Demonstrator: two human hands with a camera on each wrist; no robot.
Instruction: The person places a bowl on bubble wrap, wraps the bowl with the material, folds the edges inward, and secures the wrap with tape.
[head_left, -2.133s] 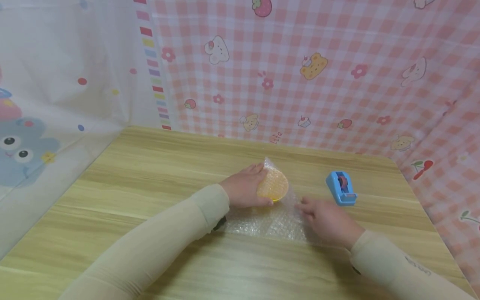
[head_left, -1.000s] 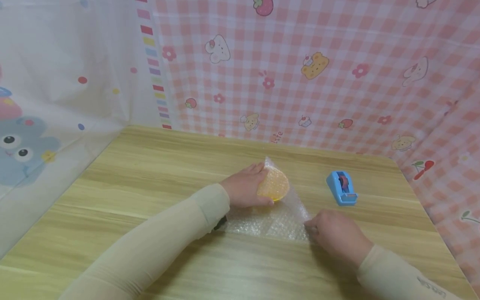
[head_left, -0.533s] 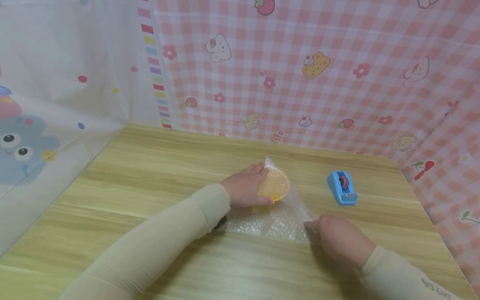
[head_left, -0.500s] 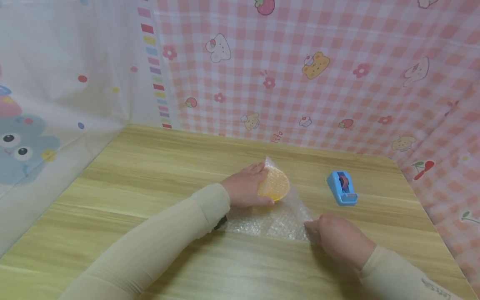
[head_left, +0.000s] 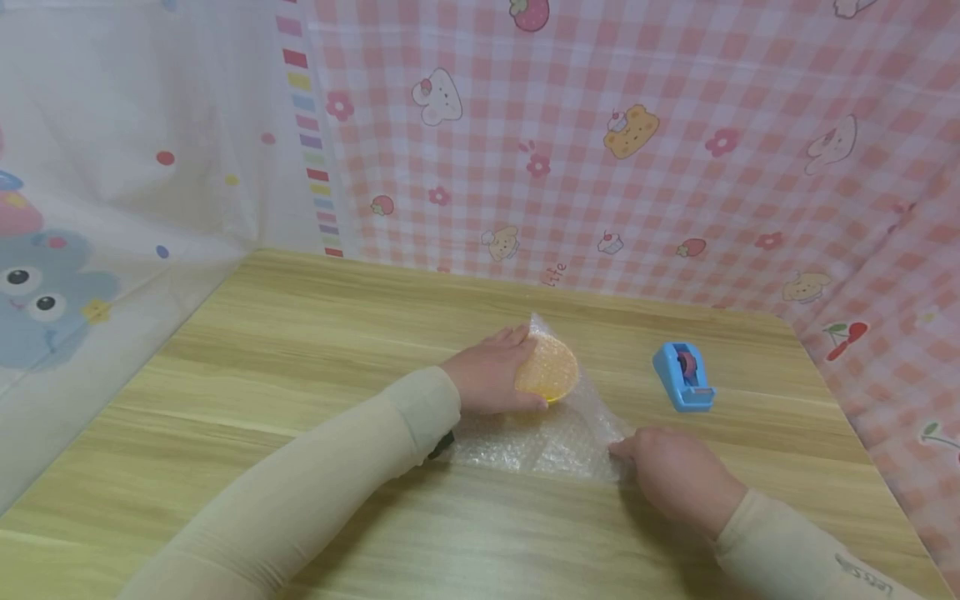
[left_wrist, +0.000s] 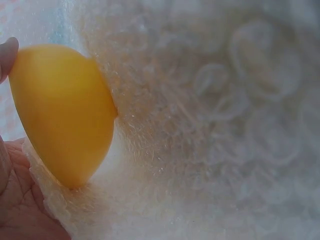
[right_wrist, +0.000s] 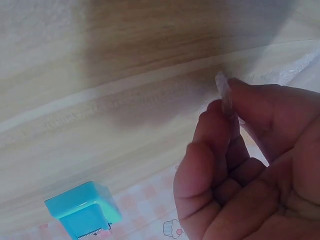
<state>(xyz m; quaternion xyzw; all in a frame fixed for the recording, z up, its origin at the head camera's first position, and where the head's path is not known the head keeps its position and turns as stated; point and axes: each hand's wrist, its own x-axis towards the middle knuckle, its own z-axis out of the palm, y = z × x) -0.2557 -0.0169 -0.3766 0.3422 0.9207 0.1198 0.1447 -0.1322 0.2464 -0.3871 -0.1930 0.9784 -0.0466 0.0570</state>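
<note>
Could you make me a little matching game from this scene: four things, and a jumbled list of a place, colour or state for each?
1. Left hand
2. Right hand
3. Tape dispenser
4. Yellow object

A. Blue, standing apart from the bubble wrap
B. Pinching an edge of the bubble wrap
C. Rounded, partly covered by bubble wrap
D. Holding the yellow object

Pairs: 1-D, 2-B, 3-A, 4-C

- Pale wood-grain table (head_left: 300, 333), rectangular with a rounded far right corner.
- Light-blue plastic tape dispenser (head_left: 697, 398) with a reddish reel (head_left: 687, 364), standing on the table's right part.
- Pink-and-white checked sheet (head_left: 570, 100) printed with strawberries, flowers and cartoon animals, hanging behind the table.
- White sheet (head_left: 112, 75) with coloured dots and a big-eyed blue figure (head_left: 56, 258), hanging at left.
</note>
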